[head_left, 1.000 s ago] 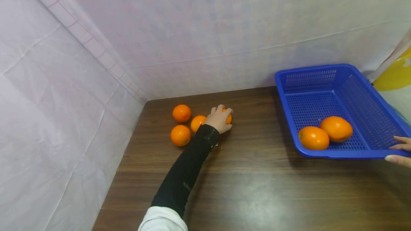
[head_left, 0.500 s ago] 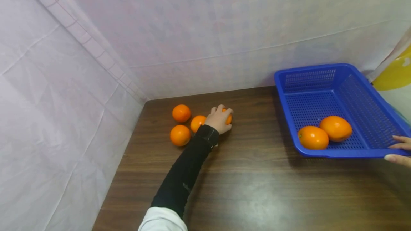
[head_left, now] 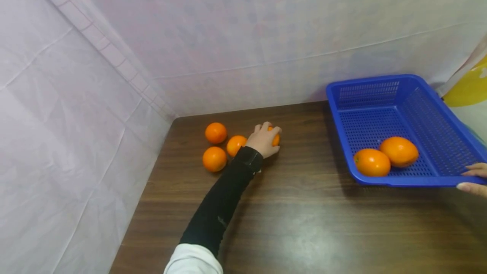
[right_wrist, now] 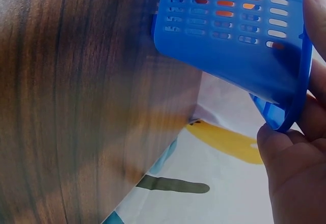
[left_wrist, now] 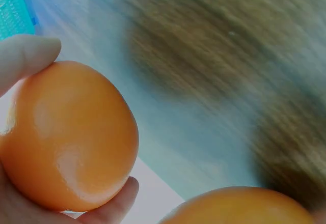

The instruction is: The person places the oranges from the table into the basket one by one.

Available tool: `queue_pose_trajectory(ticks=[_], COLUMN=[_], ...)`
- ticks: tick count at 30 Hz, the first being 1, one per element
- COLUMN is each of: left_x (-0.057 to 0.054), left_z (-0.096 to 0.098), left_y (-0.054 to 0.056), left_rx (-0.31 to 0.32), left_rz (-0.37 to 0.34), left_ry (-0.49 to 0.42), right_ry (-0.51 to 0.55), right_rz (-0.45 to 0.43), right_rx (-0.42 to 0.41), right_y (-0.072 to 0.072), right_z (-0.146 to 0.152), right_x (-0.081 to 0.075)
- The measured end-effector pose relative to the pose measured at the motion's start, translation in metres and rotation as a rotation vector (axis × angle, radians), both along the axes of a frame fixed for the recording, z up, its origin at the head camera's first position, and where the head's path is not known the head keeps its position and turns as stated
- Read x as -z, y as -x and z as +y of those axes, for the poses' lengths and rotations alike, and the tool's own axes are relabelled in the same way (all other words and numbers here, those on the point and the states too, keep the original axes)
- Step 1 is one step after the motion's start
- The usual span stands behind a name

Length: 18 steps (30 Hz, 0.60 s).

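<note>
My left hand (head_left: 264,141) grips an orange (left_wrist: 76,137), with the thumb on one side and fingers on the other in the left wrist view. In the head view most of that fruit is covered by the hand. Just left of it are three more oranges (head_left: 215,159) on the wooden table. At the right, my right hand (head_left: 475,179) holds the near right corner of a blue plastic basket (head_left: 409,182), thumb on the near side of the rim and fingers over it. Two oranges (head_left: 398,152) lie side by side in the basket's near part.
The brown wooden table (head_left: 296,223) runs up to a pale cloth wall (head_left: 247,54) at the back. Another cloth sheet (head_left: 68,138) hangs along the left edge. A yellow shape (head_left: 469,86) shows on the cloth beyond the basket at right.
My left hand has shifted slightly to the right with the orange in its grip. The right hand and the basket stay in place.
</note>
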State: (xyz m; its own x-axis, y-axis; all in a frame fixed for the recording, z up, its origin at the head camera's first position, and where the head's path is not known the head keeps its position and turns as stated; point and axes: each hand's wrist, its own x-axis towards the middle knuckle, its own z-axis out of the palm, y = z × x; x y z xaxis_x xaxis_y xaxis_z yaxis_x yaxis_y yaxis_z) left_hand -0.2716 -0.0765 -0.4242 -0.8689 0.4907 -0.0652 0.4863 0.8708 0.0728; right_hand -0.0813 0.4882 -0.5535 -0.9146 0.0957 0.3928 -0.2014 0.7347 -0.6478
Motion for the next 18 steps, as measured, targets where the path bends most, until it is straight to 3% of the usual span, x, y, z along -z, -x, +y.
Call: queue_pose_trajectory(ticks=[3, 6, 8, 13, 15, 18], left_x=[-0.003, -0.005, -0.005, -0.006, -0.008, -0.011], left_z=[0.002, 0.005, 0.007, 0.011, 0.013, 0.016], left_y=[-0.002, -0.003, -0.004, -0.004, -0.005, -0.008], left_rx=[0.013, 0.025, 0.034, 0.056, 0.061, 0.070], left_rz=[0.010, 0.015, 0.017, 0.017, 0.013, 0.006], left_ry=[0.003, 0.012, 0.012, 0.006, -0.001, -0.017], right_ry=[0.047, 0.048, 0.056, 0.014, -0.025, -0.054], right_rz=[0.050, 0.061, 0.089, 0.127, 0.102, 0.053], right_rx=[-0.043, -0.054, -0.078, -0.137, -0.111, -0.060], right_y=[0.005, 0.006, 0.004, -0.004, -0.008, -0.010], right_z=[0.010, 0.011, 0.003, -0.027, -0.035, -0.037], right_x=[0.011, 0.010, 0.002, -0.037, -0.050, -0.057])
